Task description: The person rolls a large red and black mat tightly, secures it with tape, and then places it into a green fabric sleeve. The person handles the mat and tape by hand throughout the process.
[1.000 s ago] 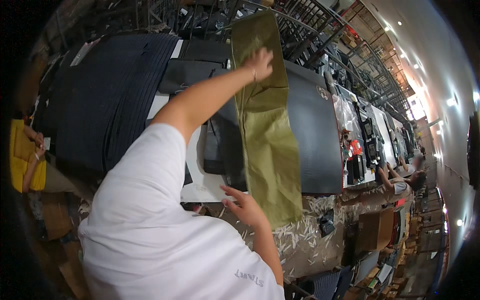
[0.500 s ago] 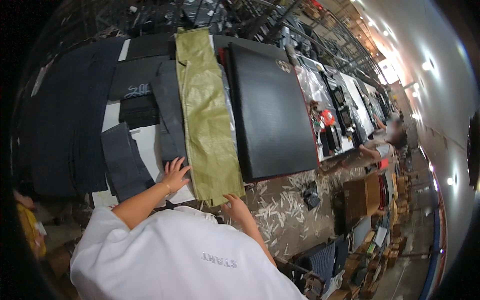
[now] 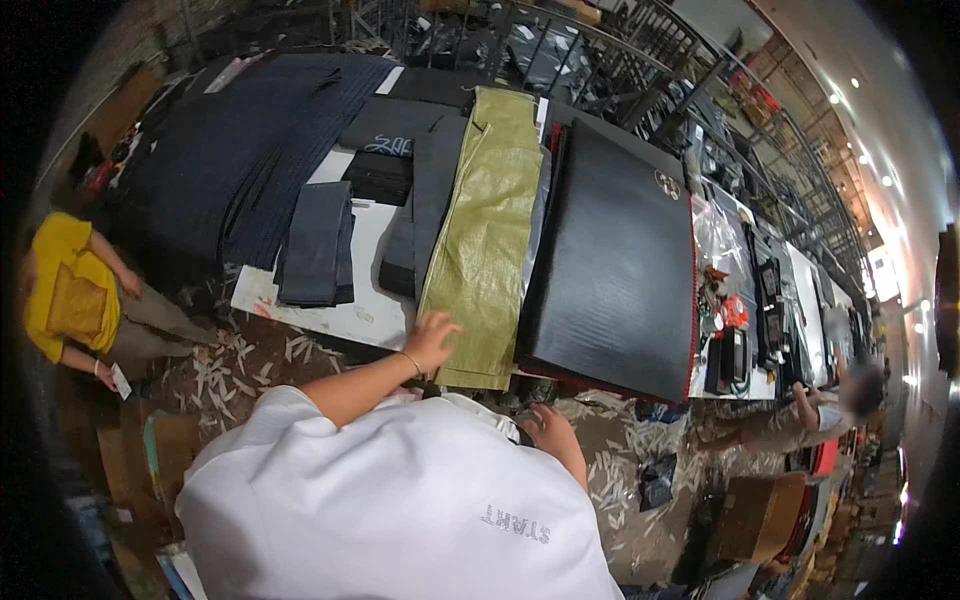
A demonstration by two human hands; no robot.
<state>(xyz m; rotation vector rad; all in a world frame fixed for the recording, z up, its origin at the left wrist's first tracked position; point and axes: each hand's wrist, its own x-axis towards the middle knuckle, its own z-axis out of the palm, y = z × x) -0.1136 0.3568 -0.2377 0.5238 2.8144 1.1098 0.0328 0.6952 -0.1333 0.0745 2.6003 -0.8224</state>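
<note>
A long olive-green woven strip (image 3: 487, 225) lies lengthwise on the white table (image 3: 352, 312). My left hand (image 3: 432, 338) rests with fingers spread on the strip's near left corner, a thin bracelet on the wrist. My right hand (image 3: 553, 428) hangs lower, just off the table's front edge and right of the strip's near end; its fingers are partly hidden by my white shirt. A big black textured sheet (image 3: 618, 262) lies right of the strip, overlapping its edge. Folded dark navy cloth pieces (image 3: 316, 240) lie to the left.
A large dark fabric pile (image 3: 235, 150) covers the far left. A person in a yellow shirt (image 3: 62, 292) crouches at the left; another person (image 3: 822, 412) is at the right. Pale scraps litter the floor (image 3: 245, 362). Cardboard boxes (image 3: 758, 515) stand at the lower right, metal racks behind.
My left arm, stretched far up the green strip a second ago, has pulled back to the strip's near corner. My right hand has dropped from the strip's end to below the table edge.
</note>
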